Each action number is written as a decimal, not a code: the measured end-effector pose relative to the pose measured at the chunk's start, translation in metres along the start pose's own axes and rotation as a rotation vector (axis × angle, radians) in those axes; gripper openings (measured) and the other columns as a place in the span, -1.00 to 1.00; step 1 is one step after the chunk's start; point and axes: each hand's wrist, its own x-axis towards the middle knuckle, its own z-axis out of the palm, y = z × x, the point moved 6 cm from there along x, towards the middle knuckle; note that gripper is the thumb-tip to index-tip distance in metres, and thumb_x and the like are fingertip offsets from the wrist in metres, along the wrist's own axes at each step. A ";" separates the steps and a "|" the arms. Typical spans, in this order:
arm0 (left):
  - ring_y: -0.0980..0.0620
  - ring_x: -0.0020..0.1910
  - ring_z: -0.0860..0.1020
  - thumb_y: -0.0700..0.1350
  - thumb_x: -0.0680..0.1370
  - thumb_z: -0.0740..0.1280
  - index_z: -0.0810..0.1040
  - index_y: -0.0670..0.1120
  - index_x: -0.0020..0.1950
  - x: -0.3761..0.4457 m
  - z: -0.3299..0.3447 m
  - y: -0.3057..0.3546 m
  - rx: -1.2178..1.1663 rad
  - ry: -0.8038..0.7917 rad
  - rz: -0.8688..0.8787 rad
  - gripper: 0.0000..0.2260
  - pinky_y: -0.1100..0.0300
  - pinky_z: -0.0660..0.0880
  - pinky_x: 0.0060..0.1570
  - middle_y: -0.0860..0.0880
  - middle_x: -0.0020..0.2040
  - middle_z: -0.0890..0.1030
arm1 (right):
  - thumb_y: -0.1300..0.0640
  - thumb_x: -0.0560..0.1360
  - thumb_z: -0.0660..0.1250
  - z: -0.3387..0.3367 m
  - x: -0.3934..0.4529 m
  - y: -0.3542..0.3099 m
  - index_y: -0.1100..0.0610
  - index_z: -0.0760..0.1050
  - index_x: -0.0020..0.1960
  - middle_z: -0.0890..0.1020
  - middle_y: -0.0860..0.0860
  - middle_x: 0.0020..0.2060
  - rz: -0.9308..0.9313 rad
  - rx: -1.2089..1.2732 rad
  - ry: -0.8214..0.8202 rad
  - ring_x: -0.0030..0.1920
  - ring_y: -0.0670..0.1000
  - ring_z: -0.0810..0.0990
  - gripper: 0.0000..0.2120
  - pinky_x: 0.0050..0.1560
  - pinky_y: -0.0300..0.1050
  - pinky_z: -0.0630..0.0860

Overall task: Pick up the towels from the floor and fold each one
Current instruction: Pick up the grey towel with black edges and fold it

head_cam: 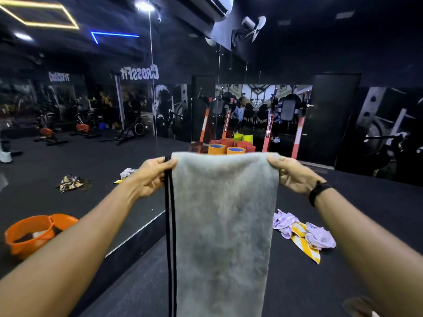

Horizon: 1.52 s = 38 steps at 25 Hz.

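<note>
The grey towel (224, 216) is up in the air, held out flat in front of the person, and it hangs down long. The next good move looks like a fold. To do it well, keep the top edge tight and level, bring the two top corners together so the sides match, and let the long part hang straight so no bumps get caught inside.

The left hand (152, 177) has its fingers curled round the top left corner of the towel. It pinches the corner between thumb and fingers. A black strap (170, 225) runs down beside that same edge, right by this hand. I cannot tell if it is part of the towel.

The right hand (291, 173) pinches the top right corner the same way, with its fingers curled over the edge.

More towels (302, 234) lie in a heap on the floor (366, 213), down to the right. They are not picked up yet.
</note>
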 end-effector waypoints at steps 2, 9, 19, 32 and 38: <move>0.10 -0.32 0.59 -0.03 0.45 0.48 0.61 -0.12 -0.08 -0.005 0.005 -0.002 0.267 -0.087 -0.048 -0.82 0.21 0.55 -0.22 -0.01 -0.23 0.66 | -0.03 0.29 0.52 0.005 -0.003 0.009 0.20 0.60 0.03 0.70 0.10 -0.07 0.070 -0.151 -0.097 -0.13 -0.01 0.68 -0.59 -0.18 -0.15 0.63; 0.12 -0.40 0.50 -0.09 0.53 0.38 0.56 -0.07 -0.08 -0.005 -0.009 -0.023 0.077 0.069 -0.142 -0.94 0.19 0.55 -0.24 0.01 -0.31 0.55 | 0.20 0.54 0.32 -0.007 -0.001 0.031 0.17 0.60 -0.04 0.64 0.04 -0.18 0.131 -0.202 0.073 -0.25 -0.07 0.55 -0.91 -0.21 -0.23 0.50; 0.09 -0.40 0.57 -0.19 0.46 0.46 0.58 -0.15 -0.12 0.001 -0.006 0.020 0.121 0.176 0.047 -0.91 0.28 0.47 -0.44 -0.10 -0.22 0.60 | 0.26 0.53 0.33 0.008 0.004 -0.003 0.17 0.55 -0.20 0.58 -0.04 -0.44 0.003 -0.218 0.088 -0.43 -0.10 0.44 -0.87 -0.50 -0.34 0.41; 0.03 -0.22 0.58 -0.40 0.42 0.42 0.59 -0.08 -0.10 0.002 -0.009 0.036 0.090 0.238 0.270 -0.77 0.24 0.57 -0.24 -0.06 -0.16 0.62 | 0.33 0.52 0.31 0.007 0.002 -0.026 0.16 0.55 -0.07 0.68 -0.06 -0.38 -0.162 0.009 0.178 -0.40 -0.14 0.64 -0.89 -0.35 -0.25 0.60; 0.10 -0.32 0.61 -0.29 0.47 0.41 0.59 -0.10 -0.14 0.000 -0.004 0.034 -0.271 0.215 0.200 -0.90 0.22 0.60 -0.20 0.04 -0.35 0.66 | 0.21 0.50 0.38 0.006 0.003 -0.029 0.15 0.50 -0.10 0.60 0.03 -0.29 -0.122 0.234 0.323 -0.33 -0.04 0.59 -0.94 -0.35 -0.22 0.57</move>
